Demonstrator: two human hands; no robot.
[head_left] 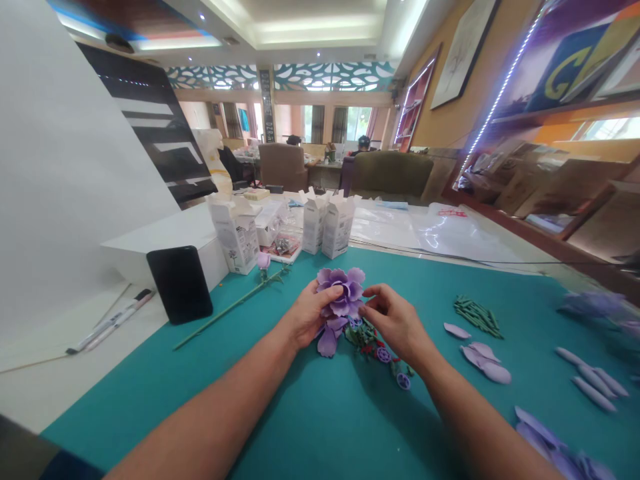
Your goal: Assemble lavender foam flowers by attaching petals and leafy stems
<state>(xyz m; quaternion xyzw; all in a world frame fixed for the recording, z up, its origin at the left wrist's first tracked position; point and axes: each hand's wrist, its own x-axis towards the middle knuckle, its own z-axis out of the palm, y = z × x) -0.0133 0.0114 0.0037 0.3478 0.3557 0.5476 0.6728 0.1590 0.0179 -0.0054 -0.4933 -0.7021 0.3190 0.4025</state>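
My left hand (pixel 313 310) grips a purple artificial flower (pixel 350 290) with layered petals, the thumb pressed at its dark centre. My right hand (pixel 395 320) is at the flower's right edge, thumb and forefinger bent toward a petal; whether they pinch it is too small to make out. Just below the flower a loose purple petal piece (pixel 328 339) shows. Under both hands lies a small heap of green parts (pixel 363 335) with red bits and purple wheel-like rings (pixel 403 381). All of it is on a teal mat (pixel 310 413).
Left of my hands are a rose (pixel 264 261) on a long green stem and an upright black phone (pixel 180 283). White boxes (pixel 337 227) stand behind. To the right lie green sticks (pixel 477 315), lilac petals (pixel 485 361) and lilac bud-like pieces (pixel 595 380). People sit far back.
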